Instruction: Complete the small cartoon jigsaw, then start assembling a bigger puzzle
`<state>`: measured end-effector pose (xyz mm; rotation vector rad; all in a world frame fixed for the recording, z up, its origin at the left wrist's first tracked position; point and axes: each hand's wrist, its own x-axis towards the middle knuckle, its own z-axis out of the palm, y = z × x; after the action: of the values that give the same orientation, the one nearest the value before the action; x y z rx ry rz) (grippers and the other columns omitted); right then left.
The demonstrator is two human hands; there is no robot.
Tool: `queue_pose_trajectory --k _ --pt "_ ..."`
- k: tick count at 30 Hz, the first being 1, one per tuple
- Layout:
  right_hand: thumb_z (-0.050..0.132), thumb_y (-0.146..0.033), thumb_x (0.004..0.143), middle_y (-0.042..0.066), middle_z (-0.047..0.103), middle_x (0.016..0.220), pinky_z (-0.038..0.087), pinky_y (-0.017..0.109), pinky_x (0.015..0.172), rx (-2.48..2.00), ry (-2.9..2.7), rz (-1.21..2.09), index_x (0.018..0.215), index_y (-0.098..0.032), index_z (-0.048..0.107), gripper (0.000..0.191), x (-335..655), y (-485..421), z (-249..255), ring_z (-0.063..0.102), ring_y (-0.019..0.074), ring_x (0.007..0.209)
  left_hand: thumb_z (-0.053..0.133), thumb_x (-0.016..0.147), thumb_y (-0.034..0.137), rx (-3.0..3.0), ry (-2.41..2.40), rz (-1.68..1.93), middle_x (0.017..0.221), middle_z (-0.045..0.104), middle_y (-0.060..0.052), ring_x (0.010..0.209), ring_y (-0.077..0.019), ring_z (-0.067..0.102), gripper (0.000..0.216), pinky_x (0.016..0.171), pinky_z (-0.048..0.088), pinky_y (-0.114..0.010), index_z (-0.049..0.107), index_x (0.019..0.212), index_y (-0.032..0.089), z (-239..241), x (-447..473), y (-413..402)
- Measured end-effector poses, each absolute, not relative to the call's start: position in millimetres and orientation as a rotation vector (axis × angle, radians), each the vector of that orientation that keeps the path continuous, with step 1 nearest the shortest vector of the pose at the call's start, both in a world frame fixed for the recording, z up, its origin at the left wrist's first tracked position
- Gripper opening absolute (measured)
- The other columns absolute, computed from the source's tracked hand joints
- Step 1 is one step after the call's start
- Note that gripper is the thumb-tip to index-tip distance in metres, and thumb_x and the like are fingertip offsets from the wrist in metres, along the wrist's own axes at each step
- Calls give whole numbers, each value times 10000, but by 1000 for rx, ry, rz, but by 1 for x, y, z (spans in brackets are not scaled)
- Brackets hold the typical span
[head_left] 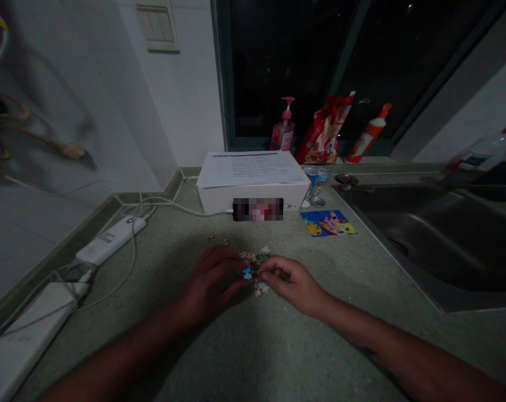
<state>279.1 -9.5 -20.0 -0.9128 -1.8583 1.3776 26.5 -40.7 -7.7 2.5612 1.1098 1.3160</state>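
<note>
Dim light here, and the small heap of puzzle pieces (256,261) is half hidden under the fingers, so I cannot tell whether either hand actually grips a piece; a blurred patch covers the front of the white box (253,192). The left hand (213,280) lies palm down, fingers curled over the near side of the heap, and the right hand (292,282) meets it from the other side, fingertips bunched together on the pieces. The heap sits mid-bench (278,346), just in front of the box. A colourful picture card (328,223) lies right of the box, a steel sink (445,245) beyond it, power strips (110,240) at left, a dark window (320,61) behind
</note>
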Motion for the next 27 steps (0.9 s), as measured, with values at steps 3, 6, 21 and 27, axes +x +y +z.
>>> queue_pose_trajectory --k 3,6,21,27 --pt "612 -350 1029 47 776 955 533 343 780 -955 -1960 1048 1017 -229 743 179 291 5 -21 699 199 858 793 966 318 2556 1189 1371 1100 762 -60 1023 -243 714 197 955 587 -459 735 1145 257 -10 18 -33" --pt "603 -285 1021 77 784 1050 549 426 944 -940 -2074 728 1032 -235 736 142 304 24 -24 718 243 1015 784 969 344 2551 1263 1362 1163 765 -59 1097 -263 712 188 1015 576 -492 749 1142 280 -15 8 -25" --pt "620 -256 993 189 630 1493 497 589 1190 -1163 -2282 333 1323 -199 725 351 324 51 -57 606 351 1401 792 904 343 2428 1615 1012 1198 779 -84 1163 -306 692 186 1082 554 -564 820 1077 281 -39 -24 3" --pt "616 -242 993 194 638 1481 494 596 1192 -1136 -2287 334 1321 -194 729 350 322 49 -52 606 350 1402 803 895 376 2431 1682 890 1251 768 -74 1210 -306 669 207 1132 518 -567 838 1087 306 -46 -32 8"
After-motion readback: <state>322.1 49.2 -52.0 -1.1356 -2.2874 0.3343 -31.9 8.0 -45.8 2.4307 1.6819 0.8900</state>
